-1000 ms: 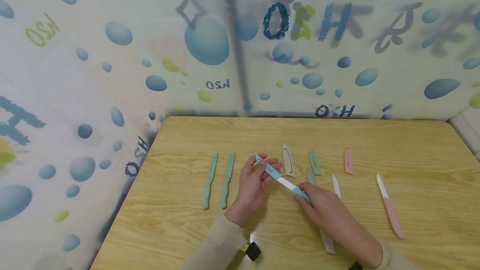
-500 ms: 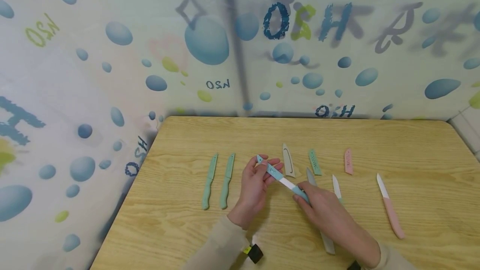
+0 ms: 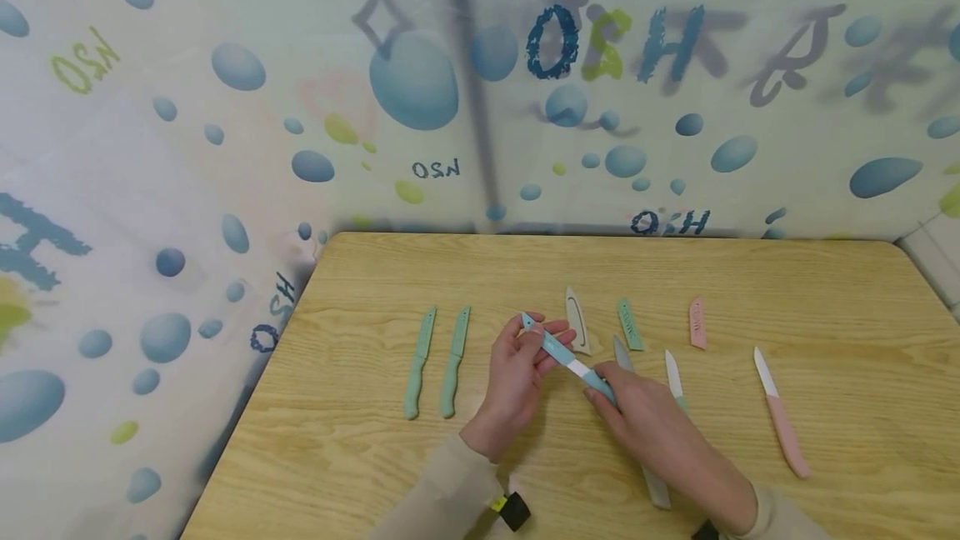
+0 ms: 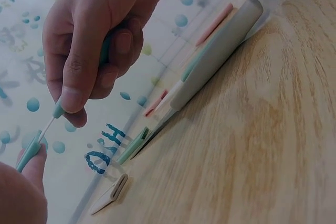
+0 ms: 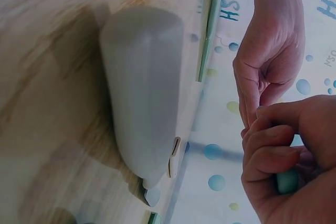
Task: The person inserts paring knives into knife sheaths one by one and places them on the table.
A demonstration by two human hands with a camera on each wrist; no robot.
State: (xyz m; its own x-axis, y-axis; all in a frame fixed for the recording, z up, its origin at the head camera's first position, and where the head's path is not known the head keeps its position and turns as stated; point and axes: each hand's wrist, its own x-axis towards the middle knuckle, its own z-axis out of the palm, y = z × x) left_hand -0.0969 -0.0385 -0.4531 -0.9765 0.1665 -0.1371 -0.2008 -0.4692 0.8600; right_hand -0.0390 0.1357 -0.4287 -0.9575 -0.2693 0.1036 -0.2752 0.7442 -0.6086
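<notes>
My left hand pinches a light-blue knife sheath between thumb and fingers, the other fingers spread behind it. With my right hand I grip a blue-handled paring knife, its blade partly inside the sheath. A short white stretch of blade shows between sheath and handle. In the left wrist view the right fingers curl round the handle. Below my right forearm lies a grey-handled knife with a bare blade. Beside it is a green-handled knife, its handle mostly hidden by my hand.
Behind my hands lie a beige sheath, a green sheath and a pink sheath. To the right rests a bare pink knife. Two sheathed green knives lie left on the wooden table. A patterned wall stands behind.
My left hand has shifted slightly right with the blue sheath, toward the right hand. Less of the blade shows between sheath and handle; the right hand has barely moved.
</notes>
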